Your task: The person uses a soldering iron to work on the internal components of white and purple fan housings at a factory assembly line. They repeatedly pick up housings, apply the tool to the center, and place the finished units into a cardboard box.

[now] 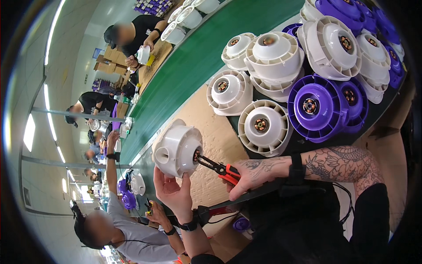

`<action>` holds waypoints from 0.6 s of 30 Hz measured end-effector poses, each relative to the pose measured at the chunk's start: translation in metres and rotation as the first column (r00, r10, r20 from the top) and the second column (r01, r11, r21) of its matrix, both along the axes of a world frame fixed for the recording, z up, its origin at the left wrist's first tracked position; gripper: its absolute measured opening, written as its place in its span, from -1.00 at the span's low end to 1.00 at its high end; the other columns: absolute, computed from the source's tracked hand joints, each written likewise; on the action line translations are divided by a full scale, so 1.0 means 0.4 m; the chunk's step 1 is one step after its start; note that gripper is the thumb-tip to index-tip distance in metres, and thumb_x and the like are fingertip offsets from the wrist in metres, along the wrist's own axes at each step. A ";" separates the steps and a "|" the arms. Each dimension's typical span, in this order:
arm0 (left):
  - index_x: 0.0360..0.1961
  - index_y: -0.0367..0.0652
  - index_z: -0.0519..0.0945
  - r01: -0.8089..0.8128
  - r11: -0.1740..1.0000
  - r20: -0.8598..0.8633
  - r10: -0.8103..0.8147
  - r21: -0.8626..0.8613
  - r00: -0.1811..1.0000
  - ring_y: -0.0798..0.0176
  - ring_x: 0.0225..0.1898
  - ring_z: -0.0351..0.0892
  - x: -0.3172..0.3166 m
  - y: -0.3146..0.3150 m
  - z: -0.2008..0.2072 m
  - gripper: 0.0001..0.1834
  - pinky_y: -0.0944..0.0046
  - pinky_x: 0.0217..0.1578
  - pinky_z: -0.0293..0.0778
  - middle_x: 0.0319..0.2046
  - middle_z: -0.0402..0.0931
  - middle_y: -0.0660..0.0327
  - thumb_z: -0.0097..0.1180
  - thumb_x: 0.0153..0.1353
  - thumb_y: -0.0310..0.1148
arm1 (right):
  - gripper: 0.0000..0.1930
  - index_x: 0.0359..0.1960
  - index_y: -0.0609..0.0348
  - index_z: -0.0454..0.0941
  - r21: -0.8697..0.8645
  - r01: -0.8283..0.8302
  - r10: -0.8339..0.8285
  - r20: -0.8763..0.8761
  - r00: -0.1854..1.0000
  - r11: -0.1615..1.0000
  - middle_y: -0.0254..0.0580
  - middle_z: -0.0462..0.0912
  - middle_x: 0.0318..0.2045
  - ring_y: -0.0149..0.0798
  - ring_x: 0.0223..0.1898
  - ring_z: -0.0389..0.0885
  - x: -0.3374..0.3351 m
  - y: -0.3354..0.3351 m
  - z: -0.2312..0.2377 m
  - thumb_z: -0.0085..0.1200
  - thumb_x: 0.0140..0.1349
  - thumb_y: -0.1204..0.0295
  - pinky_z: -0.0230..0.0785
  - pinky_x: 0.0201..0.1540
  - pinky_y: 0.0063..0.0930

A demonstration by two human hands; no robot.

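Note:
My left hand (174, 190) is closed around the lower side of a white plastic motor housing (175, 145). The housing is tipped so that its round opening, with copper coils inside, faces my right hand. My right hand (255, 175) grips a pair of pliers (230, 172) with red and black handles. The dark jaws of the pliers reach to the coils in the opening. Whether the jaws are closed on a part there is too small to tell. Beneath the held housing lies a cardboard sheet (215, 136).
White housings (265, 127) and purple housings (313, 108) with copper coils crowd the right side, some stacked. A green conveyor belt (176, 88) runs beyond the cardboard. At left, a co-worker in grey (140, 235) holds yellow-handled pliers (149, 207). Other people work farther along the belt.

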State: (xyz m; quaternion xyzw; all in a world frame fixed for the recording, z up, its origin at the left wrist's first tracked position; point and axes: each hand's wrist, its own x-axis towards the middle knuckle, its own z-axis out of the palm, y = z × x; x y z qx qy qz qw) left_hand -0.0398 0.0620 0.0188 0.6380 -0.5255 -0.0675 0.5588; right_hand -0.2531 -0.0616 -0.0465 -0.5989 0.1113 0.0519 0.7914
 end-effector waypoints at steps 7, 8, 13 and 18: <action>0.39 -0.42 0.27 0.019 1.000 0.044 -0.019 -0.007 0.999 0.17 0.14 0.56 0.014 -0.003 -0.009 -0.12 0.18 0.20 0.45 0.18 0.50 0.00 0.33 -0.01 -0.78 | -0.37 -0.03 0.20 0.52 -0.025 0.003 -0.004 -0.012 1.000 1.000 -0.26 0.67 -0.25 -0.36 -0.27 0.62 0.004 -0.001 -0.007 0.47 -0.08 0.10 0.46 -0.20 -0.45; 0.39 -0.42 0.27 0.024 1.000 0.035 -0.024 -0.004 0.999 0.18 0.14 0.56 0.014 -0.004 -0.007 -0.12 0.18 0.20 0.45 0.18 0.50 0.01 0.33 -0.01 -0.78 | -0.39 -0.06 0.19 0.54 -0.036 -0.006 0.005 -0.028 1.000 0.999 -0.26 0.67 -0.27 -0.36 -0.28 0.61 0.001 -0.004 0.002 0.47 -0.09 0.10 0.46 -0.20 -0.45; 0.37 -0.43 0.29 0.040 0.999 0.041 -0.041 0.026 0.998 0.18 0.14 0.56 0.019 -0.003 -0.006 -0.14 0.17 0.20 0.45 0.16 0.52 0.01 0.34 -0.02 -0.77 | -0.47 -0.19 0.16 0.56 -0.037 -0.005 0.005 -0.012 1.000 0.999 -0.26 0.63 -0.37 -0.36 -0.32 0.59 0.006 0.004 -0.009 0.46 -0.09 0.09 0.43 -0.23 -0.44; 0.34 -0.42 0.34 0.059 0.998 0.109 -0.062 0.023 0.992 0.17 0.14 0.56 0.047 0.007 -0.009 -0.16 0.16 0.20 0.45 0.13 0.54 0.02 0.35 -0.05 -0.77 | -0.46 -0.21 0.17 0.55 -0.040 -0.006 0.005 -0.018 1.000 0.999 -0.25 0.63 -0.38 -0.33 -0.33 0.59 0.013 0.010 -0.018 0.46 -0.11 0.07 0.42 -0.23 -0.41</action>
